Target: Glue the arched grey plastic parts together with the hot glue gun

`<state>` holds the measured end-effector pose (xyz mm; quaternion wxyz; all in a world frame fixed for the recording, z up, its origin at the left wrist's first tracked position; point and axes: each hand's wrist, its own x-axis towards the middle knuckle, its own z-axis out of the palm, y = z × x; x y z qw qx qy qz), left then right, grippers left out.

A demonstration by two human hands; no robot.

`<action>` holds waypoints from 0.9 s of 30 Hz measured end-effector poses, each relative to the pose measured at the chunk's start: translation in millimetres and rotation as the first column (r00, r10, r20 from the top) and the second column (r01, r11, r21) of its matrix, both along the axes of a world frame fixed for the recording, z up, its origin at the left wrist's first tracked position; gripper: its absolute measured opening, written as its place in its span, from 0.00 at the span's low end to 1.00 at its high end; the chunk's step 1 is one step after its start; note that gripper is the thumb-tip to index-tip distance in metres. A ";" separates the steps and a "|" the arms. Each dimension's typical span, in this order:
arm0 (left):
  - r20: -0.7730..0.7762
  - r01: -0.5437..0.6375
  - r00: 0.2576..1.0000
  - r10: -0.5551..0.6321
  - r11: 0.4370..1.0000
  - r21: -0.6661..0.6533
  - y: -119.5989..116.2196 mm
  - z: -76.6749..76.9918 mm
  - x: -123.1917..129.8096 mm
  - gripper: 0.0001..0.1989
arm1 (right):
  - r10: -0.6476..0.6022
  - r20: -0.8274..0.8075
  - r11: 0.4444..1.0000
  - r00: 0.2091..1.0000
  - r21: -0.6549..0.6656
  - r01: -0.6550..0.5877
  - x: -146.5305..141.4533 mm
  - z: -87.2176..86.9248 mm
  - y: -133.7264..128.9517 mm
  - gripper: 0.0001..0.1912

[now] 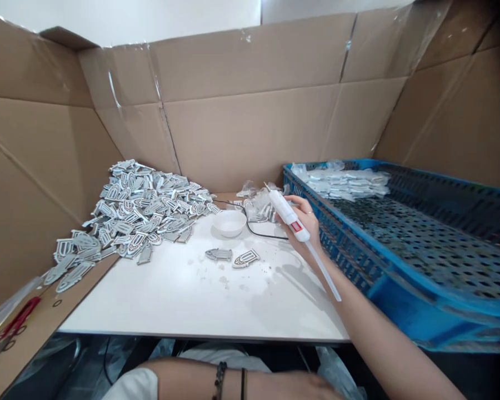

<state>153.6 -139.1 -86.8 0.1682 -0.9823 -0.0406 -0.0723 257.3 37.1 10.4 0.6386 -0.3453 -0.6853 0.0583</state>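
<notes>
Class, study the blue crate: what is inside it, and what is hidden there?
Inside the blue crate, white wrapped packets lie piled at the far end, with the perforated floor visible nearer. The pile covers the floor beneath it, and its upper packets hide much of the lower ones.

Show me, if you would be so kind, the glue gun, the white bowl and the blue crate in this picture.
Glue gun (pixel 286 211): head view, on the middle of its white body.
White bowl (pixel 230 230): head view, on its near outer wall.
Blue crate (pixel 425 315): head view, on its near wall.
</notes>
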 end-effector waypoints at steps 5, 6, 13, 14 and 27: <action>0.264 -0.245 0.926 0.271 0.961 -0.127 17.2 74.4 -56.4 0.14 | -0.015 -0.016 0.998 1.000 -0.055 0.014 -0.1 1.0 0.8 0.10; 0.249 -0.369 0.885 0.394 0.919 -0.141 25.7 87.9 -67.8 0.13 | -0.014 -0.017 0.998 1.000 -0.060 0.013 -0.5 0.9 1.3 0.10; -0.029 -0.798 0.599 0.800 0.594 -0.107 79.7 100.5 -109.5 0.16 | 0.016 -0.008 1.000 1.000 0.000 -0.016 -4.8 -2.6 3.6 0.14; -0.043 -0.793 0.605 0.795 0.598 -0.116 84.0 95.7 -111.0 0.15 | 0.021 -0.013 1.000 1.000 -0.005 -0.021 -5.2 -2.4 2.9 0.14; 0.196 -0.727 0.536 0.821 0.568 -0.386 85.9 90.5 -165.0 0.08 | 0.044 -0.177 0.978 0.983 -0.195 -0.079 -9.5 6.3 -3.6 0.06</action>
